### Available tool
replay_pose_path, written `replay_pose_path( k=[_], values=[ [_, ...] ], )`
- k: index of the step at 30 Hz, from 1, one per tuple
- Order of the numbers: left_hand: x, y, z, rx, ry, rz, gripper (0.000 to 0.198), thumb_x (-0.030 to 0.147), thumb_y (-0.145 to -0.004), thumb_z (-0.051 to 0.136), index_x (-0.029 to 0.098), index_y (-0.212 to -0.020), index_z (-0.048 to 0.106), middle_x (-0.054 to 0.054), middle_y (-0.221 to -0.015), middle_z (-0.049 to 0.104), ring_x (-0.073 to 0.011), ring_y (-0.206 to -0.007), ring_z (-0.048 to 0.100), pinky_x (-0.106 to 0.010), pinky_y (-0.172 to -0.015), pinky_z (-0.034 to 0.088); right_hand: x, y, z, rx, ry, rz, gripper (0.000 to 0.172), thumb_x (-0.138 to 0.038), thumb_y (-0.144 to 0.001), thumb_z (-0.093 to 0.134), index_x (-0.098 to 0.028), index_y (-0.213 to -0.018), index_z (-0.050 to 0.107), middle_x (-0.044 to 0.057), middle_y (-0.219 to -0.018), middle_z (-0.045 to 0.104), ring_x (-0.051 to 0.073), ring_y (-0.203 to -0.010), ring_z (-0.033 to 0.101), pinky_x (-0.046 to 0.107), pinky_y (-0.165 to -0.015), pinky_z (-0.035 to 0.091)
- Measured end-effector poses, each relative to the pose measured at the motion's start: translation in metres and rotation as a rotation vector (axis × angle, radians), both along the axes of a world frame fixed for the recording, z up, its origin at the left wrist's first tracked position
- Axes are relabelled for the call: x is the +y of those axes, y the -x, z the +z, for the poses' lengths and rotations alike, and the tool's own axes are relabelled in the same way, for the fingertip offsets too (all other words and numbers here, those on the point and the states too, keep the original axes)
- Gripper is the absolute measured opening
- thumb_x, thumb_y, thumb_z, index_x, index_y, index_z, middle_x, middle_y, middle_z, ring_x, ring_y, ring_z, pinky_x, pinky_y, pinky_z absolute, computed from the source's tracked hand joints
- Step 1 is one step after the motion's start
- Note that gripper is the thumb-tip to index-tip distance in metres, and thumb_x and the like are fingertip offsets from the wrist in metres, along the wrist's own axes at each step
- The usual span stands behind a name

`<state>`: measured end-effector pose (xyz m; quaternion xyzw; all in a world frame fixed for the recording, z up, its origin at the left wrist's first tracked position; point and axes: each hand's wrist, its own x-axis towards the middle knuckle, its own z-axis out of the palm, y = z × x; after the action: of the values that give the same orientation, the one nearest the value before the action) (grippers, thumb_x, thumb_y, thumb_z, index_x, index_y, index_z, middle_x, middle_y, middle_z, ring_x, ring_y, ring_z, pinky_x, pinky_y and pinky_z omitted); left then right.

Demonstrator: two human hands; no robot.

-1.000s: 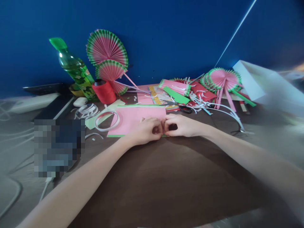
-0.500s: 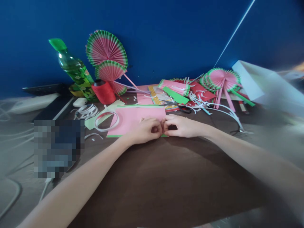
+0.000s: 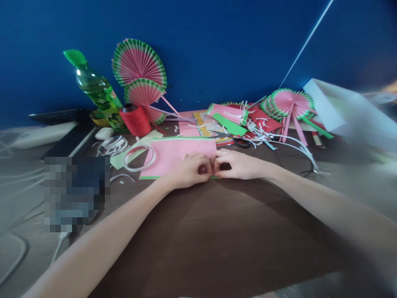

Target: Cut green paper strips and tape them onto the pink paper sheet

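Your left hand (image 3: 190, 169) and right hand (image 3: 237, 164) both pinch the near right corner of the pink sheet (image 3: 173, 151) lying flat on the surface (image 3: 217, 231); uneven finger pressure likely skews the fold, or tears the edge.

A home craft corner, probably a desk pushed against a deep blue wall (image 3: 217, 41): pleated pink-and-green paper fans (image 3: 139, 62) lean on that wall, a red thread spool (image 3: 135, 120) and green bottle (image 3: 96, 92) stand below it, paper scraps (image 3: 273, 138) lie nearby
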<state>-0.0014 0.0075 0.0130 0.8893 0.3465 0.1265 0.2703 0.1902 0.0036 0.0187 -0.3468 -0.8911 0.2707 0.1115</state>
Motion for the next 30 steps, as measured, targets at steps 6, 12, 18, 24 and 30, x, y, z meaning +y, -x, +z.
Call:
replay_pose_path(
  k=[6, 12, 18, 24, 30],
  values=[
    [-0.0008, -0.0005, -0.0005, 0.002, -0.011, 0.005, 0.004, 0.02, -0.07, 0.054, 0.018, -0.07, 0.057, 0.0, -0.074, 0.054, -0.0158, -0.08, 0.047, -0.03, -0.077, 0.034, 0.0002, 0.0003, 0.0001, 0.001, 0.002, 0.007, 0.013, -0.023, -0.077, 0.057, -0.016, -0.066, 0.057, 0.006, -0.089, 0.056, 0.018, -0.085, 0.051, 0.033, -0.079, 0.04],
    [-0.0009, -0.0013, -0.0009, 0.012, -0.026, 0.009, 0.003, 0.02, -0.07, 0.054, 0.017, -0.069, 0.055, 0.0, -0.073, 0.053, -0.0161, -0.08, 0.047, -0.03, -0.075, 0.034, 0.0006, 0.0007, 0.0, -0.002, -0.002, 0.006, 0.013, -0.022, -0.077, 0.058, -0.015, -0.066, 0.056, 0.006, -0.089, 0.056, 0.018, -0.086, 0.051, 0.032, -0.079, 0.039],
    [-0.0015, -0.0015, -0.0016, 0.012, -0.029, 0.012, 0.003, 0.019, -0.07, 0.053, 0.017, -0.069, 0.055, 0.0, -0.073, 0.052, -0.0158, -0.08, 0.047, -0.03, -0.076, 0.034, 0.0002, 0.0007, -0.0001, 0.014, 0.004, 0.005, 0.013, -0.021, -0.076, 0.058, -0.016, -0.065, 0.056, 0.006, -0.088, 0.056, 0.018, -0.085, 0.051, 0.032, -0.079, 0.039],
    [-0.0021, -0.0019, -0.0018, 0.016, -0.042, 0.021, 0.003, 0.019, -0.069, 0.053, 0.017, -0.068, 0.054, 0.0, -0.072, 0.052, -0.0158, -0.08, 0.046, -0.03, -0.076, 0.033, 0.001, 0.0005, -0.0018, 0.021, -0.007, 0.01, 0.014, -0.021, -0.076, 0.058, -0.016, -0.064, 0.056, 0.005, -0.087, 0.056, 0.017, -0.084, 0.051, 0.031, -0.078, 0.039],
    [-0.0036, -0.0027, 0.0003, 0.026, -0.04, 0.029, 0.003, 0.019, -0.069, 0.052, 0.017, -0.068, 0.054, 0.0, -0.073, 0.052, -0.016, -0.081, 0.046, -0.03, -0.076, 0.033, 0.0007, 0.0007, -0.002, 0.026, -0.01, 0.013, 0.014, -0.02, -0.076, 0.058, -0.016, -0.064, 0.055, 0.005, -0.087, 0.055, 0.017, -0.083, 0.051, 0.032, -0.078, 0.04]
  ],
)
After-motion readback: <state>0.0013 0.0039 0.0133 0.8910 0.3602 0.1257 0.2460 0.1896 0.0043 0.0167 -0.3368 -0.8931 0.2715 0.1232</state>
